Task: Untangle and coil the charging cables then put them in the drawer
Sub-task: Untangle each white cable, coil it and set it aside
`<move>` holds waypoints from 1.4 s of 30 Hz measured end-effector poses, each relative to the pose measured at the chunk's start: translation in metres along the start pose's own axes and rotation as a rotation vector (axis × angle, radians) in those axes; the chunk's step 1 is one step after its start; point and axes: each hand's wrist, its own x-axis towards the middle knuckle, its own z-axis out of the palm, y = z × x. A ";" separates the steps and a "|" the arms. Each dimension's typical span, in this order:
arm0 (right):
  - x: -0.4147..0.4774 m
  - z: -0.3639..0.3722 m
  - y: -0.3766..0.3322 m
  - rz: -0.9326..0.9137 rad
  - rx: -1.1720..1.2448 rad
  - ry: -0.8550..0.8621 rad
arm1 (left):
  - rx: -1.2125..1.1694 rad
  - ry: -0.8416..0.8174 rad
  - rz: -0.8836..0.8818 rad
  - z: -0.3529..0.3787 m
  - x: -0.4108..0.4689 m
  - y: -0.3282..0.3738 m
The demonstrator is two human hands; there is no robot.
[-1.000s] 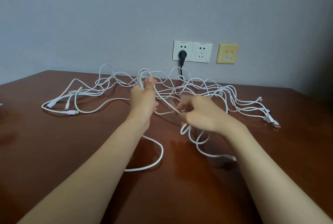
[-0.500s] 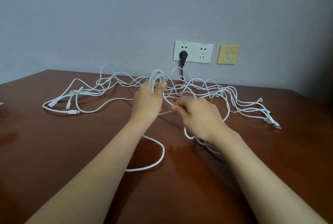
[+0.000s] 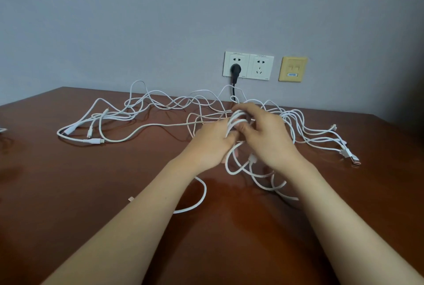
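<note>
progress is slight: one small bundle of loops (image 3: pixel 236 120) has been gathered between the hands, and most of the thin white charging cables (image 3: pixel 142 127) lie unsorted on the glossy brown wooden table (image 3: pixel 68 193). the tangle sits toward the far edge of the table, just below the white double wall socket (image 3: pixel 249 64) with its black plug (image 3: pixel 235 69) and the yellow wall plate (image 3: pixel 293 68).

the left hand (image 3: pixel 211 145) has its fingers curled round the bundle from the near side. the right hand (image 3: pixel 268 138) arches over it, thumb and fingertips closing on the same loops, though exactly which strand it pinches is hidden. a few slack loops (image 3: pixel 257 177) hang and trail on the wood under the right wrist, and one strand (image 3: pixel 202 197) curves off beneath the left forearm.

what is left, as i judge it: finish this coil, free each remaining cable from the others, coil them too, and stow everything. no drawer is in view, so that step has not begun.

as to lie, the whole tangle runs long from left to right, roughly parallel to the wall. one cluster of connector ends (image 3: pixel 94 140) rests at the left, the nearest plug pointing rightward; another cluster of connector ends (image 3: pixel 351 156) lies at the far right, aimed toward the near right corner. the held bundle stands fairly upright, its long axis rising from the table and leaning away from the person.
</note>
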 end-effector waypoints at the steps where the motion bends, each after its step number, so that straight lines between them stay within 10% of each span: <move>1: 0.000 -0.001 0.000 0.002 -0.015 0.005 | -0.028 -0.022 0.003 0.001 0.000 -0.002; 12: -0.001 -0.007 0.003 0.004 0.073 -0.071 | -0.452 -0.346 -0.263 -0.002 -0.005 0.003; 33: -0.001 -0.027 -0.008 0.243 0.169 -0.606 | -0.719 0.633 -0.544 -0.022 0.014 -0.016; 42: -0.013 -0.006 -0.022 0.062 -0.345 -0.323 | -0.229 0.338 -0.323 0.001 0.011 -0.009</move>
